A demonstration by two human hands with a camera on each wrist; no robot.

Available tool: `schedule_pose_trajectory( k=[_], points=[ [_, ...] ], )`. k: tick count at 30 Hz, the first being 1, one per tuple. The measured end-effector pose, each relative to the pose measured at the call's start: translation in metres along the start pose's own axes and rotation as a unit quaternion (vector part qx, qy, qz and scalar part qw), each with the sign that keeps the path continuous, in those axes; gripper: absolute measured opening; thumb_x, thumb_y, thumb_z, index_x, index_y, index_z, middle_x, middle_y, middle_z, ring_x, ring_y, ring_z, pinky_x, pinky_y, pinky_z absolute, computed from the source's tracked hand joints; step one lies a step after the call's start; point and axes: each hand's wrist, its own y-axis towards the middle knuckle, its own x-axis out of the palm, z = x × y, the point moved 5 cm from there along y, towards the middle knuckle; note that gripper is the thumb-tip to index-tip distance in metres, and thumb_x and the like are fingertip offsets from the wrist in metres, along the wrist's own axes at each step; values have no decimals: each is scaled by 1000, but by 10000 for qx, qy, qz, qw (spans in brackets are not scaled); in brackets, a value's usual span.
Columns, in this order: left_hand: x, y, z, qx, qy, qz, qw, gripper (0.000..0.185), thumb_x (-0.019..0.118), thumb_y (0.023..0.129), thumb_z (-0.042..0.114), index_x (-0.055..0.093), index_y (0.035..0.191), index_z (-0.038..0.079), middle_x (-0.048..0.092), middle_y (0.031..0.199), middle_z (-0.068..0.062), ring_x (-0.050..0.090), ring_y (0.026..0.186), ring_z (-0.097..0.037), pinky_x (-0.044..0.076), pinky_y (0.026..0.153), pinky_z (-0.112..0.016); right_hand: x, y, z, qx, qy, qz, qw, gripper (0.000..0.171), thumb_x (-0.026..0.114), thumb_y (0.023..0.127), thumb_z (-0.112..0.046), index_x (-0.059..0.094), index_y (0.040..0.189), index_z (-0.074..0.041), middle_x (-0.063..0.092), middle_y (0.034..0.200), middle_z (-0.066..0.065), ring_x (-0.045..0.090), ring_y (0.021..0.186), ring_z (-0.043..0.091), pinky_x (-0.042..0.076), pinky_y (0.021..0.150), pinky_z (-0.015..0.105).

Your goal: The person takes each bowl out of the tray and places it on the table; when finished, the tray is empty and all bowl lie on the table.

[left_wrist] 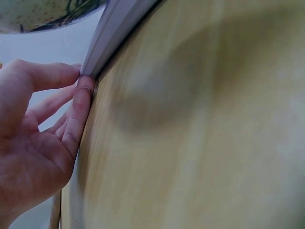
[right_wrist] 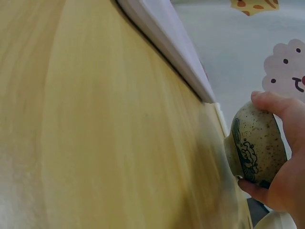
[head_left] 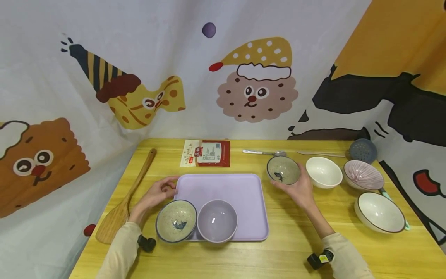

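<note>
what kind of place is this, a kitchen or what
Probably a staged tabletop set, not a real kitchen: a wooden table hemmed in by cartoon-printed cloth backdrops, with bowls, a lilac tray and a wooden spatula laid out.

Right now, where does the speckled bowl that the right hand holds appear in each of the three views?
Head: the speckled bowl is right of centre, tilted in the right hand, beside the tray.
Left wrist: not in it; the bowl at the top edge is another one.
Right wrist: the speckled bowl is at the lower right, gripped.
Shared landmark: the lilac tray.
</note>
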Motion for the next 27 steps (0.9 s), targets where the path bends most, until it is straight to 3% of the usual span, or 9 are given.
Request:
schedule_pose_trajectory(
  k=[9, 15, 20, 27],
  points=[
    [1, 1, -1, -41, 4, -23, 10000, 57, 67, 94, 7, 48, 147, 0, 58, 108, -18, 57, 77, -9, 57, 73, -24, 3, 2, 8, 44, -224, -82, 9997, 125, 95, 66, -40, 22, 157, 6, 35, 154, 35, 38, 140, 52, 33, 114, 67],
    [0, 2, -4, -87, 4, 10, 10000, 56, 68, 95, 7, 49, 147, 2, 58, 108, -17, 58, 77, -9, 57, 72, -23, 3, 5, 0, -223, -730, -398, 9963, 128, 92, 69, -46, 16, 156, 10, 32, 152, 39, 37, 138, 55, 32, 113, 69],
    [0, 2, -3, 56, -47, -1, 10000, 56, 69, 94, 7, 50, 146, -1, 59, 106, -17, 57, 76, -7, 56, 71, -23, -1, 1, -17, -548, -1032, -425, 9922, 131, 92, 70, -46, 12, 156, 12, 28, 152, 40, 33, 139, 57, 31, 113, 70],
    [-1, 2, -2, 41, -18, 13, 10000, 55, 69, 93, 7, 51, 145, 0, 59, 106, -17, 57, 75, -7, 55, 71, -22, -6, -9, -64, -1457, -612, -163, 9873, 125, 95, 68, -36, 18, 156, 8, 30, 155, 36, 33, 141, 54, 31, 112, 71]
  ],
)
